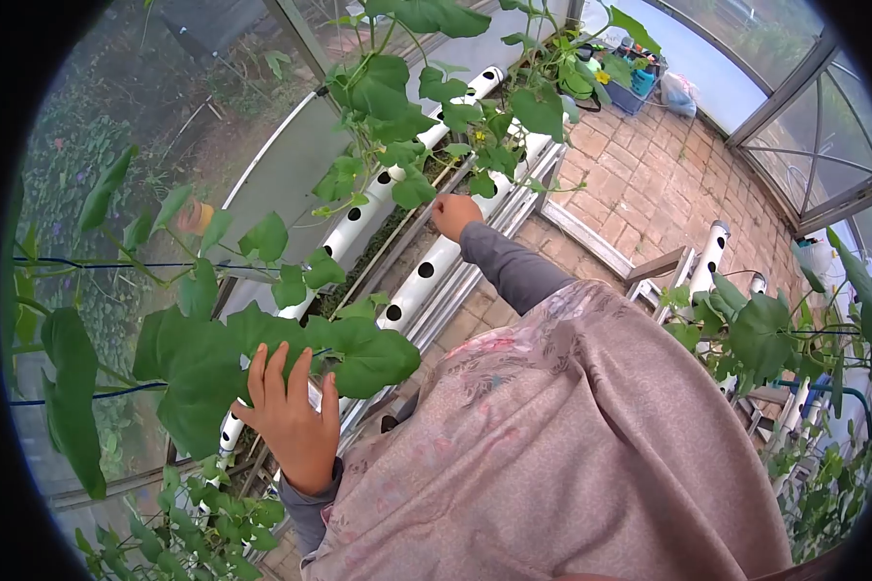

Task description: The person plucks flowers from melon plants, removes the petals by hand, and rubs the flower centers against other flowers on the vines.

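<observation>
Several broad vine leaves (199, 378) near the holed white growing pipe (441, 252) seem steadied by the left hand (295, 412), fingers spread, nothing visibly gripped, while the right hand (454, 216) curls above that pipe, its hold hidden, so any next move calls for a light touch.

The left hand (295, 426) is positioned over broad green leaves (196, 407), fingers extended and spread. The right hand (455, 217) is located above and beside a white perforated pipe (444, 252), fingers curled; any held item is hidden. A second perforated pipe (366, 199) runs roughly parallel. Climbing foliage (378, 87) overhangs both pipes. Brick paving (639, 184) extends to the right; a blue crate (629, 100) stands at its far end, beside a plastic bag (679, 94).
</observation>
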A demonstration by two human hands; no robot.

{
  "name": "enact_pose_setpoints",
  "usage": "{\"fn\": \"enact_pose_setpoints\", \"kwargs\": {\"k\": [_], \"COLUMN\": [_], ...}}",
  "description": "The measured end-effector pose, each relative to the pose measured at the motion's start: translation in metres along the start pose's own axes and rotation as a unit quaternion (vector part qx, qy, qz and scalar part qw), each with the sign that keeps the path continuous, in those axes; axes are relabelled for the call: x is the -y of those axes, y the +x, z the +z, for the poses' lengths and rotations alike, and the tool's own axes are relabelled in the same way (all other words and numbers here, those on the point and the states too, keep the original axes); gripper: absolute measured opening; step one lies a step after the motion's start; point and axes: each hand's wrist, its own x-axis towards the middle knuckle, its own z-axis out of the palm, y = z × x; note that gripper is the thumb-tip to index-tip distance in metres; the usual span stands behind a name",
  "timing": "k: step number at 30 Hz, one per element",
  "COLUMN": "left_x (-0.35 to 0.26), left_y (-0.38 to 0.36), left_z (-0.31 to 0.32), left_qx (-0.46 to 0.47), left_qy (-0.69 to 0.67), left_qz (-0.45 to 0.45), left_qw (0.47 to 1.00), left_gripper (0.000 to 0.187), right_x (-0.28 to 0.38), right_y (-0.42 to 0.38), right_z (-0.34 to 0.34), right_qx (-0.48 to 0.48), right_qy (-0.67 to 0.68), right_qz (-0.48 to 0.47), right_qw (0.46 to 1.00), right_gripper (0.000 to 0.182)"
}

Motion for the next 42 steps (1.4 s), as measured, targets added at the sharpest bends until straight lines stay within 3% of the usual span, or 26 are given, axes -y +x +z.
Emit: {"fn": "enact_pose_setpoints", "kwargs": {"k": [4,6,10,12,15,19,20,22,23,24,25,29,31,32,34,35,39,42], "left_x": [-0.005,-0.015,-0.043,-0.061,-0.078,-0.095,-0.1,-0.108,-0.109,-0.107,-0.104,-0.095,-0.092,-0.093,-0.1,-0.104,-0.112,-0.109], "left_y": [0.01,0.022,0.058,0.075,0.088,0.109,0.115,0.129,0.135,0.14,0.146,0.162,0.162,0.161,0.165,0.165,0.166,0.16], "left_z": [-0.008,-0.019,-0.018,-0.014,0.006,0.036,0.045,0.069,0.083,0.098,0.11,0.15,0.171,0.175,0.172,0.17,0.17,0.184], "left_qx": [0.039,0.071,0.074,0.087,0.161,0.113,0.113,0.004,0.005,-0.058,-0.12,-0.115,-0.008,-0.01,0.033,0.019,0.003,-0.017], "left_qy": [-0.031,-0.026,-0.075,-0.071,-0.187,-0.29,-0.291,-0.391,-0.393,-0.367,-0.337,-0.35,-0.478,-0.476,-0.625,-0.651,-0.697,-0.706], "left_qz": [-0.033,-0.024,0.01,-0.005,0.054,0.011,0.004,-0.15,-0.153,-0.195,-0.236,-0.324,-0.344,-0.345,-0.357,-0.354,-0.358,-0.356], "left_qw": [0.998,0.997,0.994,0.994,0.967,0.95,0.95,0.908,0.907,0.908,0.903,0.871,0.808,0.809,0.693,0.671,0.621,0.612], "left_gripper": [0.035,0.036,0.04,0.044,0.048,0.033,0.033,0.024,0.024,0.021,0.019,0.02,0.021,0.021,0.024,0.022,0.019,0.015], "right_x": [0.046,0.077,0.107,0.108,0.09,0.063,0.055,0.039,0.029,0.019,0.026,0.018,0.027,0.029,0.033,0.033,0.033,0.035], "right_y": [0.024,0.045,0.1,0.117,0.132,0.12,0.115,0.106,0.1,0.093,0.083,0.074,0.072,0.07,0.067,0.066,0.062,0.058], "right_z": [-0.003,0.0,0.012,0.023,0.022,0.003,-0.009,-0.022,-0.025,-0.028,-0.06,-0.065,-0.071,-0.076,-0.084,-0.085,-0.084,-0.085], "right_qx": [-0.025,-0.142,-0.024,0.056,0.152,0.124,0.16,0.197,0.255,0.303,0.348,0.348,0.413,0.415,0.407,0.409,0.424,0.423], "right_qy": [0.08,0.121,0.031,-0.13,-0.191,-0.04,0.034,0.105,0.277,0.439,0.4,0.467,0.546,0.546,0.514,0.515,0.517,0.519], "right_qz": [-0.113,-0.241,-0.286,-0.266,-0.308,-0.359,-0.341,-0.319,-0.259,-0.189,-0.15,-0.188,-0.161,-0.162,-0.183,-0.184,-0.182,-0.187], "right_qw": [0.99,0.952,0.957,0.953,0.92,0.924,0.926,0.921,0.89,0.825,0.834,0.791,0.711,0.709,0.733,0.731,0.721,0.719], "right_gripper": [0.014,0.022,0.03,0.029,0.026,0.02,0.017,0.015,0.015,0.015,0.018,0.015,0.008,0.008,0.006,0.006,0.007,0.008]}}
